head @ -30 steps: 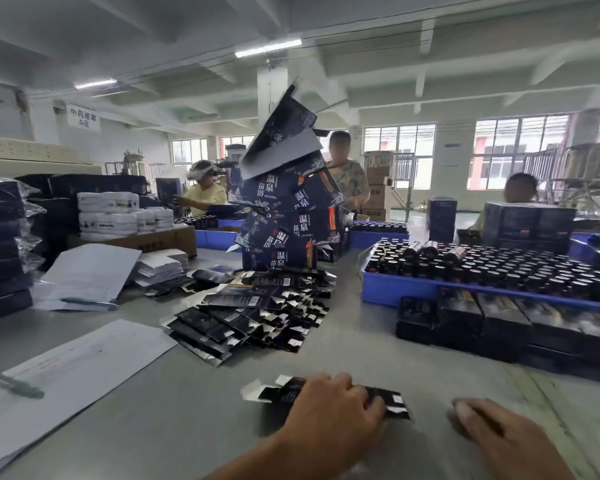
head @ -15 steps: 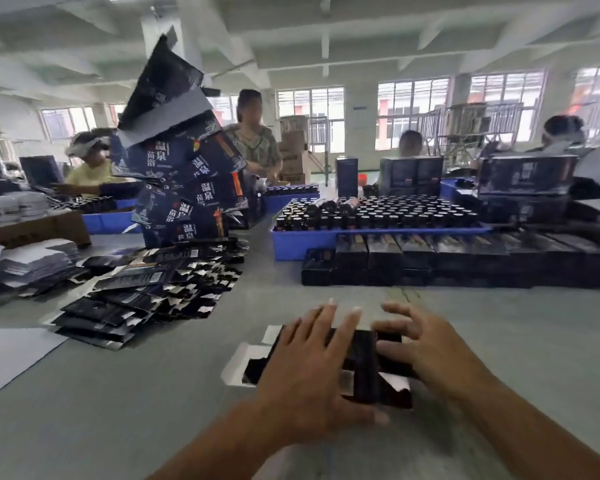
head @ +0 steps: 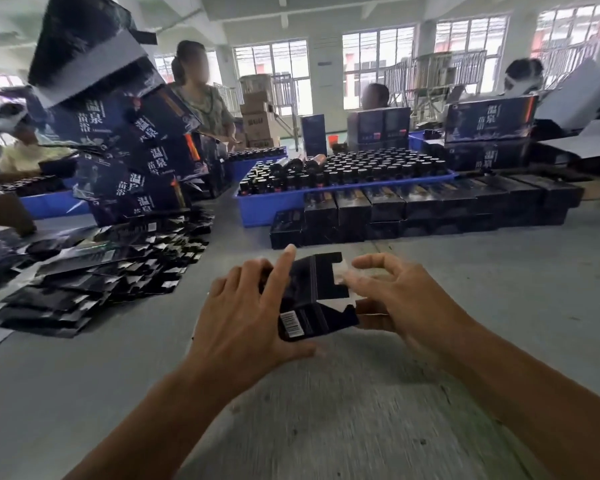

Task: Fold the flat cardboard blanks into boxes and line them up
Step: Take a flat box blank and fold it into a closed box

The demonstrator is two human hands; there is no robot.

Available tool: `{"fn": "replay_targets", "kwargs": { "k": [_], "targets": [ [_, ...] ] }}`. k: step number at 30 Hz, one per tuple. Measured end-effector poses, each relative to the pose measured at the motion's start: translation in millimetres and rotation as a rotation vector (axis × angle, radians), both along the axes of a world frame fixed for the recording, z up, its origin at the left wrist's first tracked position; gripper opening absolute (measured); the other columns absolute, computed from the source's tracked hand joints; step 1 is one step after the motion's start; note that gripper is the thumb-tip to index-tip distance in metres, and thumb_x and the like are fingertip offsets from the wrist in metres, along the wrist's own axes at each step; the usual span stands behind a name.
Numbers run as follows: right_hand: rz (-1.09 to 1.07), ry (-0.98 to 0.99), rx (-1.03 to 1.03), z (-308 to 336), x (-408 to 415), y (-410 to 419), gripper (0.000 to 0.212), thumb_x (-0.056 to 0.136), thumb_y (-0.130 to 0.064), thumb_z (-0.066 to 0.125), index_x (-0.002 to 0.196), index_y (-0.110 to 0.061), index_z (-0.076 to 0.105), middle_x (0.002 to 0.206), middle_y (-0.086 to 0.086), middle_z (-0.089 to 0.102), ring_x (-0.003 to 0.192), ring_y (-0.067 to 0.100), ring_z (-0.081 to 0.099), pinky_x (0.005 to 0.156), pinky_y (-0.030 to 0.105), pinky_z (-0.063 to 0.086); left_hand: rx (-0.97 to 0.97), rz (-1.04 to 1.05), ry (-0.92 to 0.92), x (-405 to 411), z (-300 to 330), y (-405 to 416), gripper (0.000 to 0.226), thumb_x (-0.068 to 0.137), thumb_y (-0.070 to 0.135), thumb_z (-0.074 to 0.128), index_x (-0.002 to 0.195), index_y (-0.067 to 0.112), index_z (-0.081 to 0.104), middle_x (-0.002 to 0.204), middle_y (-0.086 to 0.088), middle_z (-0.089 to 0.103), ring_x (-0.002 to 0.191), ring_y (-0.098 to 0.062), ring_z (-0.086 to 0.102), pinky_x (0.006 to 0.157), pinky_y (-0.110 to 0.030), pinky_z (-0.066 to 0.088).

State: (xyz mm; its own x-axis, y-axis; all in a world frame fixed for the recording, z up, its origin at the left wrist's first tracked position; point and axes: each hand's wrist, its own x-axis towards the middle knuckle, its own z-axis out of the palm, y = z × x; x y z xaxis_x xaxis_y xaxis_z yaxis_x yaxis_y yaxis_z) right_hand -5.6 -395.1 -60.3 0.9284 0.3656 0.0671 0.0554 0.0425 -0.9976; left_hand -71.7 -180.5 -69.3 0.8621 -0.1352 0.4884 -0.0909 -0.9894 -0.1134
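The half-opened dark cardboard box blank (head: 312, 299) sits mid-table, at 6 o'clock from the row of finished dark boxes (head: 426, 213). The left hand (head: 246, 317) grasps its side; the right hand (head: 395, 299) pinches the end flap (probably tuck it squarely).

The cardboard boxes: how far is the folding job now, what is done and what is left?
Done: a row of folded boxes stands lined up in front of the blue tray. In hand: the left hand and the right hand hold one blank that is partly opened, its end flaps not yet closed. Left: a large pile of flat blanks lies on the table to the left, so much work remains.
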Motion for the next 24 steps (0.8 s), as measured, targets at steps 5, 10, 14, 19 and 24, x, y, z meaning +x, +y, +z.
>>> {"fn": "replay_targets", "kwargs": {
  "k": [5, 10, 14, 19, 24],
  "targets": [
    [0.0, -0.021, 0.021, 0.0, -2.9, -1.1, 0.012, 0.088, -0.01, 0.073, 0.093, -0.011, 0.062, 0.094, 0.012, 0.076, 0.078, 0.024, 0.075, 0.067, 0.034, 0.06, 0.072, -0.017, -0.131, -6.4, 3.2, -7.6, 0.125, 0.06, 0.089, 0.059, 0.154, 0.015, 0.025, 0.135, -0.013, 0.057, 0.111, -0.032, 0.06, 0.09, -0.047, 0.05],
    [0.141, -0.05, -0.086, 0.5, -8.3, -0.9, 0.023, 0.092, -0.002, 0.063, 0.1, -0.022, 0.072, 0.094, 0.006, 0.077, 0.085, 0.027, 0.075, 0.064, 0.031, 0.059, 0.088, -0.026, -0.197, -6.7, 3.4, -6.8, 0.112, 0.06, 0.077, 0.064, 0.146, 0.007, 0.047, 0.117, -0.014, 0.063, 0.099, -0.033, 0.064, 0.086, -0.048, 0.053],
    [0.157, -0.012, -0.066, 3.0, -9.5, -0.5, 0.03, 0.094, -0.004, 0.063, 0.112, -0.027, 0.07, 0.096, 0.01, 0.077, 0.078, 0.024, 0.075, 0.061, 0.028, 0.057, 0.078, -0.083, -0.185, -7.9, 0.9, -8.8, 0.111, 0.059, 0.077, 0.062, 0.147, 0.012, 0.04, 0.117, -0.015, 0.06, 0.102, -0.032, 0.063, 0.089, -0.046, 0.053],
    [0.102, -0.102, -0.081, 6.8, -11.4, -3.3, 0.03, 0.097, -0.007, 0.06, 0.112, -0.032, 0.068, 0.092, 0.004, 0.077, 0.081, 0.019, 0.076, 0.06, 0.023, 0.056, 0.033, -0.117, -0.172, -11.4, 2.9, -13.4, 0.102, 0.075, 0.084, 0.049, 0.149, 0.015, 0.035, 0.121, -0.014, 0.06, 0.101, -0.029, 0.063, 0.083, -0.043, 0.054],
    [0.088, -0.195, -0.122, 9.7, -15.5, -2.9, 0.037, 0.095, -0.007, 0.062, 0.121, -0.034, 0.061, 0.09, -0.002, 0.078, 0.08, 0.018, 0.076, 0.06, 0.021, 0.057, -0.031, -0.165, -0.198, -12.6, 2.9, -14.9, 0.077, 0.092, 0.073, 0.034, 0.15, 0.021, 0.036, 0.13, -0.01, 0.058, 0.103, -0.026, 0.062, 0.082, -0.042, 0.053]
  ]
}}
